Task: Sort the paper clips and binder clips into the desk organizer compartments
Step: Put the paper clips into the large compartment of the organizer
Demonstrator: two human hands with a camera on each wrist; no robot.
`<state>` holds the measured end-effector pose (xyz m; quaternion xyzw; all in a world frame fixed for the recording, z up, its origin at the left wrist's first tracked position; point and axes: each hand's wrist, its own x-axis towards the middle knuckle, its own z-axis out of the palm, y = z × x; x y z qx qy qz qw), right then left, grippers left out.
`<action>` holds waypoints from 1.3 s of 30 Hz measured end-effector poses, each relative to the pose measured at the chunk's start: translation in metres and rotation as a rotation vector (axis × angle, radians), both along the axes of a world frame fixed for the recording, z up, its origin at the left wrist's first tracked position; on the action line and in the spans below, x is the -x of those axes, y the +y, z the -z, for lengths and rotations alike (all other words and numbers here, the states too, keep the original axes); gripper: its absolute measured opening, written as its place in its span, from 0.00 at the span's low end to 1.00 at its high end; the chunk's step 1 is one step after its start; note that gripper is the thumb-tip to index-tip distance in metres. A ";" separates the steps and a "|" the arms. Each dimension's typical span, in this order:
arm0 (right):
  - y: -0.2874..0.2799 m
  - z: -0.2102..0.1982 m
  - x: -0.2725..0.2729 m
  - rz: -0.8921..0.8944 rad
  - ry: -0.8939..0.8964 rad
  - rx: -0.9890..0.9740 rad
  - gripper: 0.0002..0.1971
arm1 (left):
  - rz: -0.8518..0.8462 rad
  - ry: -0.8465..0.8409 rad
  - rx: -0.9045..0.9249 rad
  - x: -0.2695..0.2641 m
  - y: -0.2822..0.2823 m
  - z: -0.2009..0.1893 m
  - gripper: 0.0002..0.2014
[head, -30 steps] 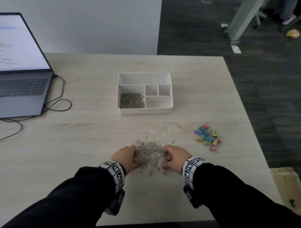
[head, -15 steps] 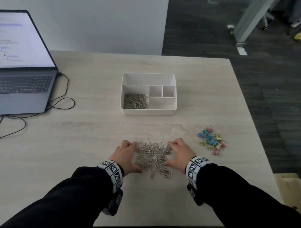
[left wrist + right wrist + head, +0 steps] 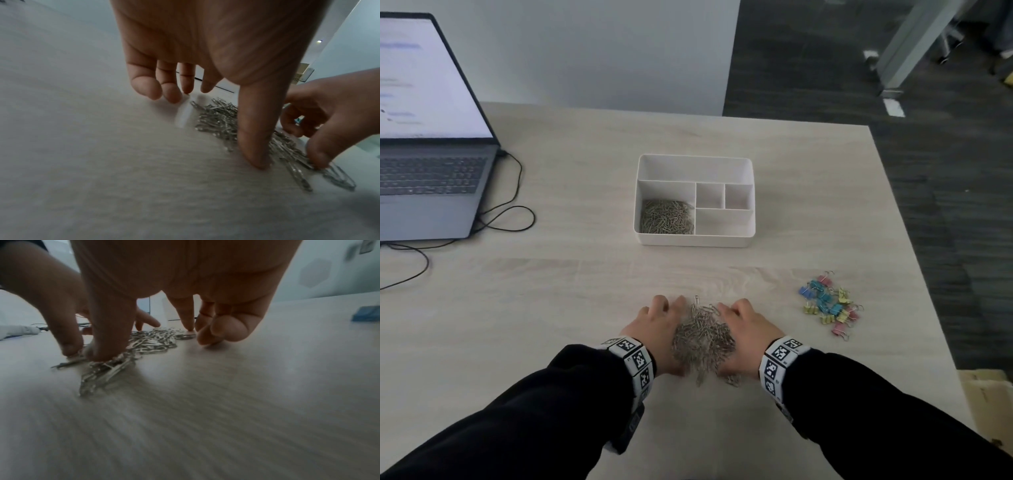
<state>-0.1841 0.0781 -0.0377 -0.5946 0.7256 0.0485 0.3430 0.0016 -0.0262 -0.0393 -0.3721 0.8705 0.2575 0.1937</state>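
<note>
One white desk organizer point(image 3: 694, 240) with five compartments. Two heaps of silver paper clips — one in the organizer point(image 3: 667, 217), one loose point(image 3: 703, 337) — too many to count. Roughly fifteen coloured binder clips point(image 3: 828, 306). Two hands. One laptop point(image 3: 431, 144).

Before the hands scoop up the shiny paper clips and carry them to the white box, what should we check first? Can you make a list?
1. Left hand and right hand on either side of the paper clip pile: ok.
2. All clips gathered: not ok, a few strays lie near the right wrist.
3. Pile actually gripped: cannot tell; fingers touch the table around it.
4. Desk organizer compartment with paper clips has room: ok.
5. Path to the organizer free: ok.
6. Binder clips kept apart from the pile: ok.
</note>
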 end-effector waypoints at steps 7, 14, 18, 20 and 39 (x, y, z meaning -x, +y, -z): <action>-0.020 0.007 -0.016 0.045 -0.103 0.060 0.31 | 0.039 0.043 -0.044 0.021 -0.001 0.012 0.34; -0.039 0.013 -0.014 0.056 -0.110 0.080 0.14 | 0.011 0.066 -0.068 0.025 -0.016 0.007 0.18; -0.051 0.014 -0.014 0.081 -0.175 0.087 0.11 | -0.025 0.068 -0.111 0.030 -0.027 0.009 0.17; -0.057 0.013 -0.014 0.135 -0.216 0.081 0.06 | -0.039 0.067 -0.128 0.032 -0.033 0.009 0.14; -0.174 -0.055 0.009 0.566 -0.593 0.222 0.04 | -0.420 0.458 -0.241 0.042 -0.154 -0.062 0.04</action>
